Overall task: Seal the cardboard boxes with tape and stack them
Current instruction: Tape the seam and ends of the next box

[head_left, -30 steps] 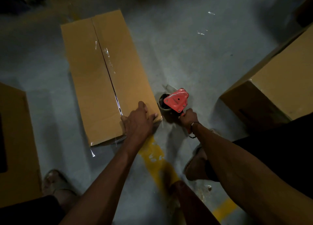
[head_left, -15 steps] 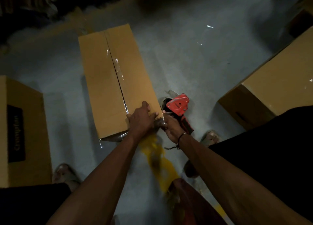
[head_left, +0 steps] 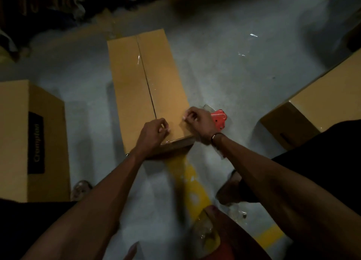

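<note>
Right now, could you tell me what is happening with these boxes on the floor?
A person is crouched over a long cardboard box on the floor. Both the left hand and right hand rest with curled fingers on its near end, where clear tape crosses the edge. The red tape dispenser lies on the floor beside the box, unheld. Two other boxes sit to either side, unstacked.

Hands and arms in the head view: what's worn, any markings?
Both forearms are bare, with no sleeves in sight. The right hand has a thin dark cord-like band on its wrist with a small pale bead or clasp. The left hand shows only a small pale glint at the wrist edge, too small to identify. No gloves, and no rings visible.
</note>
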